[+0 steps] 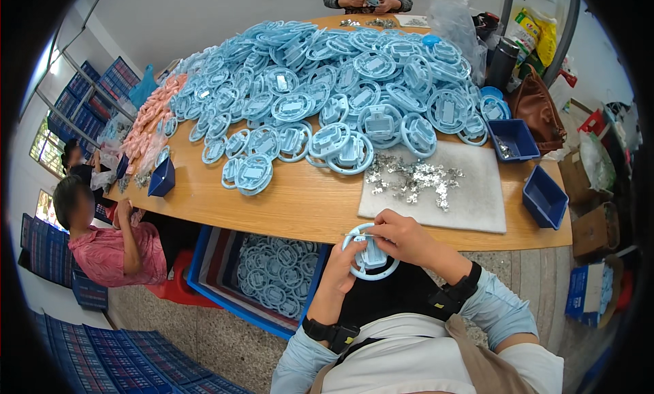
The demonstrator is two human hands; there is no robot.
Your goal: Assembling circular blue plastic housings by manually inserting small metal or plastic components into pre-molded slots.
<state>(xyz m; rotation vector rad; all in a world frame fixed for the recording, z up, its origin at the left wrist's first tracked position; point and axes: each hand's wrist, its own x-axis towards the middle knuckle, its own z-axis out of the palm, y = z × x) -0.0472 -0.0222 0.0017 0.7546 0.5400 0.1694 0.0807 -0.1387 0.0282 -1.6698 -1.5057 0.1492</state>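
Note:
Over my lap, just off the table's near edge, my left hand (338,266) grips a light blue round plastic part (373,273) by its rim. The part has an open ring and a boxy rectangular middle. My right hand (407,238) is closed above it, fingers pinched on a thin, straight, pale rod-like piece (357,234) that lies across the part's upper side. What kind of tool or piece this is, I cannot make out. Just beyond my hands, small shiny metal clips (415,180) lie scattered on a whitish mat (470,213).
A tall heap of light blue parts (293,104) covers the table (306,210), with pink parts (153,114) at left. Blue bins (545,198) stand at right, near a dark flask (503,63). A blue crate (199,271) of parts sits below. Co-workers (116,247) sit left and opposite.

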